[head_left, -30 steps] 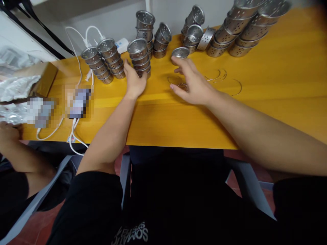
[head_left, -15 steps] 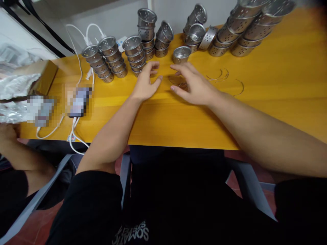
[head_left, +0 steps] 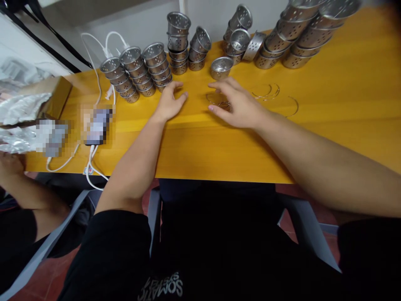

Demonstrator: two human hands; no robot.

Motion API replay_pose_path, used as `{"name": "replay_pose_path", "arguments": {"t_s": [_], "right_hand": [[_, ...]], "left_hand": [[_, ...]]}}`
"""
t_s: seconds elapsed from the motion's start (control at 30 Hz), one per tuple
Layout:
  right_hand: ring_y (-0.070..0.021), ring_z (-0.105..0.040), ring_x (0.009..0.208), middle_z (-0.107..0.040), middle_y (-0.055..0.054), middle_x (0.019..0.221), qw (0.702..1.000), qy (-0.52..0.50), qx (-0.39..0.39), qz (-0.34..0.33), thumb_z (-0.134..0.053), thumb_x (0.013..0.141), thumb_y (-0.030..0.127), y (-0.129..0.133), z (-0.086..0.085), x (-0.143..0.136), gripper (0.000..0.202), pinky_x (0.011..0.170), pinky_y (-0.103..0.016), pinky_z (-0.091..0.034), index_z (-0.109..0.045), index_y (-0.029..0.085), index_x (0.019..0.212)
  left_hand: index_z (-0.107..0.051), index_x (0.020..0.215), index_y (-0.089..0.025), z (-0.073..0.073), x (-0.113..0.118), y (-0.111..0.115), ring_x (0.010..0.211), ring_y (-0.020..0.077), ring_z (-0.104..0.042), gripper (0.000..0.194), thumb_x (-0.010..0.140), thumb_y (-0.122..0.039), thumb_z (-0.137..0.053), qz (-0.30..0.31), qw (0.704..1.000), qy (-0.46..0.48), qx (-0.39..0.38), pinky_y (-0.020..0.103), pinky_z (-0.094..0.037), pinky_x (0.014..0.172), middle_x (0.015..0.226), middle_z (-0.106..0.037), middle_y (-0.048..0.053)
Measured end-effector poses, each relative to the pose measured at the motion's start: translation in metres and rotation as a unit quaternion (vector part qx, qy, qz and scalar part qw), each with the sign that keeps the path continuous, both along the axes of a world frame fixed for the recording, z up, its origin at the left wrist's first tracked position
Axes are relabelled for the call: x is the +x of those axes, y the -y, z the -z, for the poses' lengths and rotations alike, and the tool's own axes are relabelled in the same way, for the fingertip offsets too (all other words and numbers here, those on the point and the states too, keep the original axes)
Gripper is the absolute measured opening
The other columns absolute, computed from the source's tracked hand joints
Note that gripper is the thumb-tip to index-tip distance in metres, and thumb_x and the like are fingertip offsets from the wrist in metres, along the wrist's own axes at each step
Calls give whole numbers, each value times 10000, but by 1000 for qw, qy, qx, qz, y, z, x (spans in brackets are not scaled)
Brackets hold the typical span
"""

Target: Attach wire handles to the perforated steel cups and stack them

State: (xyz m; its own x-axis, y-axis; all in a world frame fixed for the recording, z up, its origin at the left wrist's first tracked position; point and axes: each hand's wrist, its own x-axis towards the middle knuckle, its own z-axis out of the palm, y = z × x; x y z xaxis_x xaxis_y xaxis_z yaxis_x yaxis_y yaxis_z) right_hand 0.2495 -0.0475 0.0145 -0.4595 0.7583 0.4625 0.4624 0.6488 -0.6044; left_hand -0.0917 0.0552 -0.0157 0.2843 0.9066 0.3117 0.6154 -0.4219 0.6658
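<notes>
Stacks of perforated silver metal cups [head_left: 156, 65] stand formed left of one round silver metal cup [head_left: 221, 69], unstacked; left hand [head_left: 169, 104] front-left of it, right hand [head_left: 238, 104] just in front, both loose, grasping nothing

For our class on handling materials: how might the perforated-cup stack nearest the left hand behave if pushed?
The stack would probably tip if pushed near its top, being tall and narrow. It looks like shiny metal, so likely stiff; its many holes suggest it may be light for its size.
</notes>
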Motion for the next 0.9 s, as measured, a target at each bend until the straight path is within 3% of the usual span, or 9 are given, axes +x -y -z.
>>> {"name": "replay_pose_path", "arguments": {"t_s": [0.13, 0.3, 0.43, 0.63, 0.7, 0.83, 0.9], "right_hand": [[-628, -647, 1727, -770, -155, 1766, 1000, -1, 21, 12, -856, 1112, 866, -12, 14, 8, 785, 1520, -936, -497, -819, 441, 1772], [-634, -696, 1640, -788, -166, 1706, 998, 0, 42, 36, -841, 1089, 929, -31, 34, 21, 767, 1456, -1008, -509, -864, 422, 1663], [-602, -699, 1626, -805, -129, 1697, 998, -8, 29, 58, -799, 1096, 982, -41, 36, 29, 753, 1486, -949, -493, -856, 459, 1635], [-565, -681, 1629, -780, -251, 1752, 994, -15, 54, 90, -629, 1157, 1036, -68, 30, 41, 945, 1476, -920, -468, -835, 259, 1653], [-559, -653, 1671, -772, -205, 1815, 994, -26, 53, 90, -632, 1101, 1096, -82, 31, 42, 1018, 1510, -914, -415, -829, 282, 1680], [-575, -513, 1837, -667, 36, 1981, 995, -38, -13, 90, -742, 883, 1207, -100, 37, 43, 1145, 1596, -875, -250, -776, 478, 1765], [-576, -506, 1843, -614, 5, 2027, 995, -21, -34, 86, -740, 835, 1245, -103, 39, 42, 1273, 1593, -887, -226, -746, 427, 1810]], "left_hand": [[-828, 1541, -209, -10, 6, 14, 1651, 387, -812, 435, 1113, -277, -872, -7, 1000, 4, 6, 588, -577, 1561, 1711, -853, 204], [-852, 1500, -268, -15, 10, 21, 1642, 378, -809, 398, 1105, -302, -888, -10, 1000, 6, 2, 609, -569, 1571, 1689, -874, 157], [-857, 1476, -266, -17, 14, 25, 1657, 390, -802, 397, 1084, -304, -907, -1, 1000, 4, -7, 615, -566, 1580, 1710, -862, 162], [-845, 1490, -227, -21, 22, 33, 1611, 399, -836, 389, 1108, -299, -849, 13, 1000, -12, -18, 635, -613, 1532, 1674, -877, 188], [-851, 1477, -214, -23, 24, 36, 1597, 411, -840, 386, 1099, -292, -853, 14, 999, -21, -20, 644, -621, 1522, 1652, -887, 196], [-869, 1424, -240, -24, 27, 39, 1591, 415, -830, 371, 1056, -278, -889, 28, 999, -32, -16, 652, -610, 1534, 1616, -911, 161], [-872, 1397, -256, -24, 28, 39, 1618, 417, -816, 364, 1036, -272, -909, 38, 998, -36, -21, 647, -595, 1551, 1620, -907, 151]]}}
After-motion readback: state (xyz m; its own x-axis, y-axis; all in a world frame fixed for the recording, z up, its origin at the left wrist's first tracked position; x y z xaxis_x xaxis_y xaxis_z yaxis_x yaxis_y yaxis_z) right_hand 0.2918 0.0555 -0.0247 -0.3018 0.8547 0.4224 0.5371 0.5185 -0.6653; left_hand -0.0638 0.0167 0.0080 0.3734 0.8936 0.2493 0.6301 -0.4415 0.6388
